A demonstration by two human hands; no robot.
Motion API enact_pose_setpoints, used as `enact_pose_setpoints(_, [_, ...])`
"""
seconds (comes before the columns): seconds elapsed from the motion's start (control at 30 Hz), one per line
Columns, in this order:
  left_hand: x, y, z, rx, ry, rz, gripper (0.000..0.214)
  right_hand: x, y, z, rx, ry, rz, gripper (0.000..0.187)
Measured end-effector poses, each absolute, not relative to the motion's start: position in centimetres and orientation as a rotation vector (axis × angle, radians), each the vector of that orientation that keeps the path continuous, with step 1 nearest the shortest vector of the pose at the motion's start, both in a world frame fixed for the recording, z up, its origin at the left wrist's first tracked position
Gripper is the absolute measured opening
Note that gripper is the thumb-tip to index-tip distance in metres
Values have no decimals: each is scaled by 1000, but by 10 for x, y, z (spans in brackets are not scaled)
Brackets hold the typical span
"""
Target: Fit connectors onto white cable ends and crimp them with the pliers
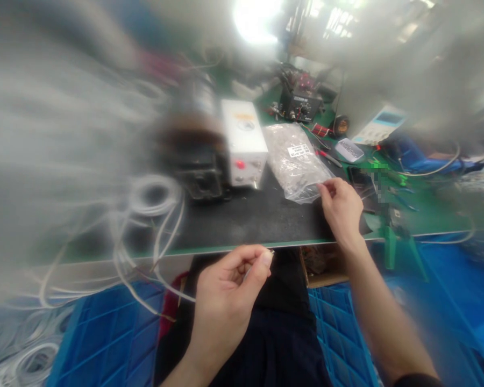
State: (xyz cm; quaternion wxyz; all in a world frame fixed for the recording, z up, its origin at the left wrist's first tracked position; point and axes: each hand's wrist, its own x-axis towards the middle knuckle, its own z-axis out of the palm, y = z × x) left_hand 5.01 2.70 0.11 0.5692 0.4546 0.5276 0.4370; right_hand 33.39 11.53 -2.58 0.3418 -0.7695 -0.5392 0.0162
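My left hand is closed in a pinch in front of the bench edge. A tiny metallic tip shows between thumb and forefinger. A white cable runs from the left to this hand and passes out of sight behind it. My right hand is at the near corner of a clear zip-lock plastic bag, thumb and forefinger pinched at its edge. The bag lies on the black mat, has a white label and is filled with many small pieces too fine to make out.
Left of the bag stand a white box with a red button and a dark machine. Coiled white cables hang over the bench edge. Behind are a black control unit, pliers and a white meter. Blue crates stand below.
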Motion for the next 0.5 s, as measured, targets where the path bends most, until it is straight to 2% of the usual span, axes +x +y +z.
enact_pose_setpoints(0.17, [50,26,0,1081,1212,1003,12,301,64,-10,-1746,-1243,516,28])
enact_pose_setpoints(0.27, [52,24,-1,1091,1180,971,12,274,34,-5,-1585,-1103,865,25])
enact_pose_setpoints(0.37, [54,23,0,1114,1152,959,13,255,14,-3,-1279,-722,1267,17])
enact_pose_setpoints(0.5, [54,21,4,1172,1110,970,13,243,0,0,-1121,-608,1387,13])
